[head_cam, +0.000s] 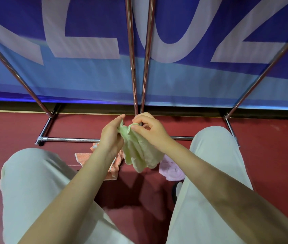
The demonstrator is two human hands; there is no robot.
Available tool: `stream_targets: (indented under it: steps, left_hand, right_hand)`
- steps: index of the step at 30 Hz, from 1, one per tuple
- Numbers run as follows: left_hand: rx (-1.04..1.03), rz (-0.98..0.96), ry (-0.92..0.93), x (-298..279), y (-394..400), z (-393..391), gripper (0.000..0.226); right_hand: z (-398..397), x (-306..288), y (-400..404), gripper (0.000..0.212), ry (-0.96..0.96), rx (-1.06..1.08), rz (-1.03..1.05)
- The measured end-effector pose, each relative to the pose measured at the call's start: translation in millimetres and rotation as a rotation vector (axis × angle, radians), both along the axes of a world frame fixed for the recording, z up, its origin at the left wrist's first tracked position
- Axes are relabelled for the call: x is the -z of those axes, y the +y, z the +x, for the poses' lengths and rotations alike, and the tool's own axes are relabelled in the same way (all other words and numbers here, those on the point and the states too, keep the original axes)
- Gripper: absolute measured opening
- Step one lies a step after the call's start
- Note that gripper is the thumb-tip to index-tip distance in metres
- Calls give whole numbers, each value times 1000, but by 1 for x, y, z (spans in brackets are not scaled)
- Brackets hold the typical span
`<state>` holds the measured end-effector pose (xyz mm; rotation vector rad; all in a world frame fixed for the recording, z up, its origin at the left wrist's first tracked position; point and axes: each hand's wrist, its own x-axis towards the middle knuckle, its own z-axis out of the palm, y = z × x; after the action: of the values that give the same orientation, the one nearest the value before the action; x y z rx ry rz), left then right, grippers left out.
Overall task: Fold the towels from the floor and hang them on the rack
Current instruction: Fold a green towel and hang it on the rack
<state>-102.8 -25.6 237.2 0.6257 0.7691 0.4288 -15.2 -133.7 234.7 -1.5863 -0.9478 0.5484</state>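
So both hands are up in front of the knees working on one pale green towel point(140, 152). The left hand point(110, 136) has its grip on the towel's upper left edge, fingers and thumb closed on the cloth near the top. The right hand point(150, 129) is pinching the upper right edge between thumb and forefinger, the other fingers curled loosely behind. The two hands are close together, so the top edge bunches up between them and the rest of the towel hangs down in soft folds, clear of the floor point(16, 131).

Two more towels lie on the dark red floor under the hands: an orange towel point(112, 170) crumpled to the left, partly hidden behind the left forearm, and a pink towel point(170, 169) in a heap to the right, tucked against the right leg.

The chrome rack point(131, 55) stands right ahead, its base bar running across the floor just past the hands, poles rising up and fanning out, no towel on the parts I can see. Behind it is a big blue banner point(90, 74) with large pale letters. The person's legs are in light trousers point(34, 182) either side of the pile
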Motion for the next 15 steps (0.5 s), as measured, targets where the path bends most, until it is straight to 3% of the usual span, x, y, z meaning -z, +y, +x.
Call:
stream_targets:
  steps: [5,15]
  left_hand:
    - [-49,29,-27,-7,-5,0,17]
    - [-126,213,42,-9,-2,-5,14]
  right_hand:
    - [-9,9,6,12,155,-44,-81]
    - [-18,15,13,11,163,-51,-69]
